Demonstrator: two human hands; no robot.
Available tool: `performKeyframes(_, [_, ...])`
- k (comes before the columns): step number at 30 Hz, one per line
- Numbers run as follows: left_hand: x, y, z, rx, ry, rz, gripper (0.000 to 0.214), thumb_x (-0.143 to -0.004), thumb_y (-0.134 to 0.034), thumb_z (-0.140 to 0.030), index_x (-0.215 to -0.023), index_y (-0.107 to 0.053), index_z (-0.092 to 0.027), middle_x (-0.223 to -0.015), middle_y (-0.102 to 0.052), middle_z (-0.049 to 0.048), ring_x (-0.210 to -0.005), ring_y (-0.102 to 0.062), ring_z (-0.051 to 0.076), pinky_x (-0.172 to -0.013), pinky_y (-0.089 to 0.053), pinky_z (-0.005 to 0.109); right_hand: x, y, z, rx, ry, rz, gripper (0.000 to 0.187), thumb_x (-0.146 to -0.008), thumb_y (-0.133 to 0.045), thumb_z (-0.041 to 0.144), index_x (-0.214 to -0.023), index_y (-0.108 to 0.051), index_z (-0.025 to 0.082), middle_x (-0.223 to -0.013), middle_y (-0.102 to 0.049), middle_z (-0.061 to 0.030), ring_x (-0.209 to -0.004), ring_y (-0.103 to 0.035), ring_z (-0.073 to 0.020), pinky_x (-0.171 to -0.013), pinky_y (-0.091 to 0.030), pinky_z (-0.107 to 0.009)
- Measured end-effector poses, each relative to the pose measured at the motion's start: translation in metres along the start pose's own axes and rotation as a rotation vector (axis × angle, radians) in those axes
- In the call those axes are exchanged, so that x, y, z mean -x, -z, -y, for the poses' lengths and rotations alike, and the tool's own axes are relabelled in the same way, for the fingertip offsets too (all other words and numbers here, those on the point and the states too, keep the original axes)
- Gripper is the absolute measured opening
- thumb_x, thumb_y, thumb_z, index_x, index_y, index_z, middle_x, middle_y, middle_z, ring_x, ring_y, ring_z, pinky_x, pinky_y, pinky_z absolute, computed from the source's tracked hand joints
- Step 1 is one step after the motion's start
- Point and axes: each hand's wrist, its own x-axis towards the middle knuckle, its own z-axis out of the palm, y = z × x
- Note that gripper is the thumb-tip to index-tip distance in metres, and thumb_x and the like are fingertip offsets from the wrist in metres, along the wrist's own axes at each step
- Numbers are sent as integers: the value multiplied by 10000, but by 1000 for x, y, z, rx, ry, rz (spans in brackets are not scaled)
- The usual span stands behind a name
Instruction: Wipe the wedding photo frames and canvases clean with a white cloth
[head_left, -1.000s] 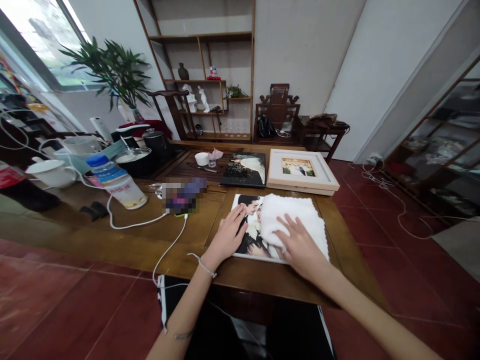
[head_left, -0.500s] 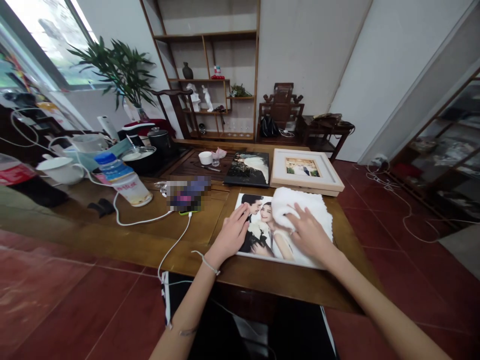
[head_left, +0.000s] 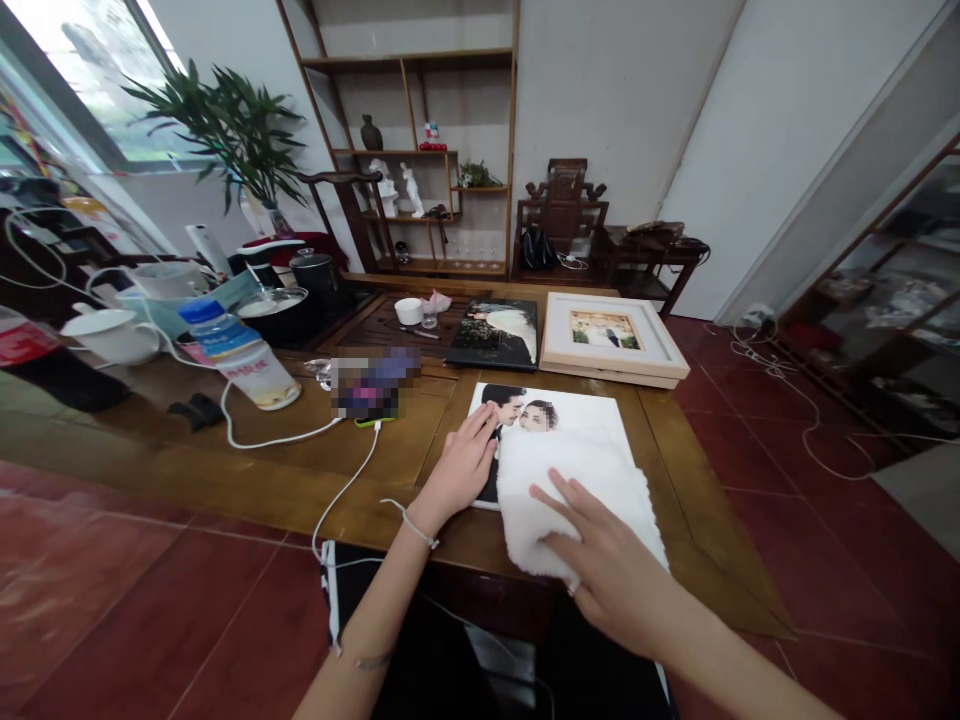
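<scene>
A large photo print [head_left: 570,412] of a couple lies flat on the wooden table [head_left: 390,455] near its front edge. My left hand [head_left: 459,468] rests flat on the print's left side, fingers stretched out. My right hand [head_left: 607,570] presses down on a white cloth [head_left: 570,480], fingers spread. The cloth covers the lower half of the print and reaches the table's front edge.
Behind the print lie a dark photo album [head_left: 496,334] and a white framed photo [head_left: 609,338]. A bottle [head_left: 240,358], a white cable [head_left: 300,440], a phone, cups and a pot [head_left: 315,275] crowd the left. Shelves and a chair stand at the back.
My right hand has dragged the cloth from the print's far right part down toward me, uncovering the two faces. My left hand has stayed on the print's left side.
</scene>
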Motion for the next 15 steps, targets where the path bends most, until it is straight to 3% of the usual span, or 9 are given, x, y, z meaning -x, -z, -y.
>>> performKeyframes(4, [0, 1, -1, -7, 14, 11, 466, -970, -279, -294, -1429, -301, -216, -1509, -282, 92, -1394, -239, 224, -1087, -272, 493, -15, 8, -40, 59, -72, -58, 486, -645, -456, 12, -1079, -612, 167, -1423, -432, -97, -1373, -235, -287, -1098, -275, -514])
performKeyframes(9, [1, 3, -2, 1, 17, 25, 466, -974, -265, -306, -1431, -292, -220, -1513, -271, 90, -1402, -222, 223, -1083, -267, 513, -46, 15, -93, 168, -205, -148, 312, -806, -482, 133, -1088, -614, 141, -1383, -455, -188, -1322, -340, -322, -1025, -358, -537])
performKeyframes(12, [1, 3, -2, 5, 20, 17, 468, -974, -270, -314, -1433, -287, -223, -1512, -275, 87, -1401, -225, 226, -1081, -270, 519, -56, 14, -97, 175, -209, -164, 281, -859, -474, 184, -1091, -623, 130, -1379, -459, -194, -1339, -304, -330, -1058, -291, -559])
performKeyframes(15, [0, 1, -1, 14, 24, 0, 468, -972, -286, -320, -1432, -293, -234, -1510, -282, 82, -1398, -235, 226, -1087, -270, 503, -50, 7, -74, 163, -158, -135, 266, -835, -509, 158, -1062, -647, 142, -1359, -490, -174, -1349, -277, -336, -1073, -245, -582])
